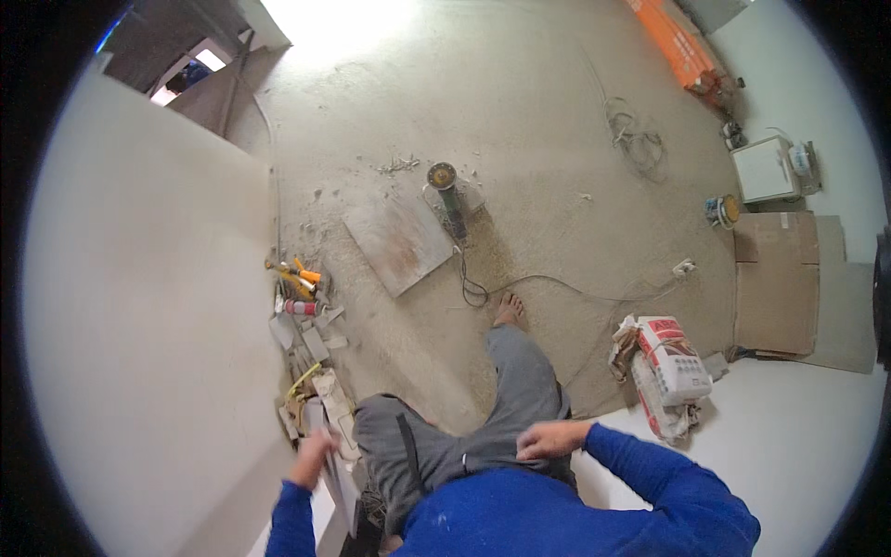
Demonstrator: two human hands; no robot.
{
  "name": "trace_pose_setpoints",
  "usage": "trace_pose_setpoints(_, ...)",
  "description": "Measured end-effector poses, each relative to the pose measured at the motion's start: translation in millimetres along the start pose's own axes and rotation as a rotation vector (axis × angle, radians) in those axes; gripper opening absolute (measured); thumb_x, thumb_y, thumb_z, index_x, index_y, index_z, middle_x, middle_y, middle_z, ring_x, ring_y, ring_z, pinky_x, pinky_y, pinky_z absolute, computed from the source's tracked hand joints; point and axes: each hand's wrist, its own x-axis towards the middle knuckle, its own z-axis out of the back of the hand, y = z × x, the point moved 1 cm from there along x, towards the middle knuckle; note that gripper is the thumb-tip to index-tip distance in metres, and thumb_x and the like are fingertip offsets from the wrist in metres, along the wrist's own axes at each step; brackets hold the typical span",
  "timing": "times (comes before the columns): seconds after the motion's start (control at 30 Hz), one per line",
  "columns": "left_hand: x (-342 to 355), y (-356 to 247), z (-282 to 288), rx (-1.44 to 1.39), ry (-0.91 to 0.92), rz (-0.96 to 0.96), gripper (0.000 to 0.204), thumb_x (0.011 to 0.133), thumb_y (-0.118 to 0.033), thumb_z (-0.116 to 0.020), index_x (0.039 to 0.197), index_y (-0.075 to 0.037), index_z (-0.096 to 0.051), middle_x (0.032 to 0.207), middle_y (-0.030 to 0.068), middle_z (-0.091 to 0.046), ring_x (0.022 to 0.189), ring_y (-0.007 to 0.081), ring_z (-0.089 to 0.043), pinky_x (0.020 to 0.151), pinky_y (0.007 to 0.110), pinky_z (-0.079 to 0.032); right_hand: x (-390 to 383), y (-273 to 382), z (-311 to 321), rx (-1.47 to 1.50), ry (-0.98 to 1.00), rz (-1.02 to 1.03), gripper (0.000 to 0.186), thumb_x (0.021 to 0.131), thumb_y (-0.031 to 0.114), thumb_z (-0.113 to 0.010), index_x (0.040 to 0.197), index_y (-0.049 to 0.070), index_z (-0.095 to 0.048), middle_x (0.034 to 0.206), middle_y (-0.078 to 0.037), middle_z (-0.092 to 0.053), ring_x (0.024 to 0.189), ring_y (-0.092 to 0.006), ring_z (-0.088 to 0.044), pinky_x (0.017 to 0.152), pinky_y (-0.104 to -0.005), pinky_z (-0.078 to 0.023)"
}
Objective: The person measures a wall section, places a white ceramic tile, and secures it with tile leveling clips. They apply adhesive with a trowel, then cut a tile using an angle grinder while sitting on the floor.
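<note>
My left hand (pixel 316 457) is closed on a thin, pale grey flat panel (pixel 345 492), seen nearly edge-on beside my left leg. The hand is slightly blurred. Over my right thigh, my right hand (pixel 549 440) is curled into a loose fist; the inside of the fist is hidden. Ahead of me a large square tile (pixel 394 237) lies flat on the dusty floor, with reddish-brown smears on it. An angle grinder (pixel 448 200) rests at the tile's right edge, its disc pointing away from me.
Yellow-handled tools (pixel 297 277), a red-and-white can (pixel 301 307) and offcuts line the left wall. The grinder's cord (pixel 557 281) runs right to a plug (pixel 684 267). Bags (pixel 673 357), cardboard (pixel 778 288), a small bucket (pixel 721 212) and orange packages (pixel 682 51) stand right.
</note>
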Motion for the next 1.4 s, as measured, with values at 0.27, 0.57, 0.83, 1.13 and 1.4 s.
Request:
trace_pose_setpoints(0.27,601.2,-195.8,-111.5,0.77,-0.26,-1.105,0.026,0.093,-0.018,-0.061,0.116,-0.006,-0.057,0.137,0.0341,-0.05,0.122,0.0522,-0.054,0.103,0.049,-0.045,311.6,-33.3,436.5,-0.336,-1.287,0.027,0.074,0.085,0.034,-0.078,0.143,0.001,-0.046,0.131,-0.028,-0.061,0.122,-0.0451,-0.059,0.103,-0.0517,-0.048)
trace_pose_setpoints(0.57,827.1,-209.4,-208.9,0.355,-0.218,-0.795,0.062,0.086,-0.041,-0.061,0.127,0.004,-0.048,0.119,0.0293,-0.063,0.114,0.0422,-0.061,0.102,0.043,-0.044,475.4,-55.0,573.1,-0.348,-1.518,-0.094,0.097,0.079,0.021,-0.081,0.155,-0.001,-0.024,0.136,-0.033,-0.047,0.121,-0.0508,-0.058,0.105,-0.0524,-0.05)
trace_pose_setpoints(0.83,879.3,-207.5,-246.6,0.507,-0.345,-0.914,0.064,0.083,-0.043,-0.067,0.13,-0.003,-0.049,0.127,0.0233,-0.048,0.124,0.0412,-0.048,0.108,0.046,-0.038,345.1,-45.6,574.2,-0.185,-1.274,0.094,0.068,0.066,0.027,-0.087,0.116,-0.006,-0.056,0.102,-0.018,-0.067,0.095,-0.0293,-0.066,0.087,-0.0395,-0.054)
trace_pose_setpoints(1.13,759.8,-220.5,-335.2,-0.746,-0.114,-0.625,0.064,0.102,-0.063,-0.054,0.114,-0.001,-0.067,0.097,0.0057,-0.059,0.092,0.0208,-0.053,0.087,0.039,-0.045,307.3,-22.7,557.5,0.382,-0.783,0.544,0.061,0.08,0.011,-0.083,0.128,-0.002,-0.049,0.103,-0.014,-0.069,0.079,-0.0199,-0.073,0.071,-0.034,-0.061)
trace_pose_setpoints(1.4,679.3,-235.1,-338.1,-0.626,0.081,-0.767,0.049,0.095,-0.042,-0.074,0.118,0.002,-0.071,0.101,0.007,-0.072,0.088,0.0137,-0.066,0.08,0.03,-0.054,349.7,-17.9,567.5,-0.04,-1.016,0.436,0.072,0.071,0.025,-0.091,0.128,0.001,-0.055,0.121,-0.015,-0.07,0.109,-0.0265,-0.069,0.093,-0.0381,-0.055)
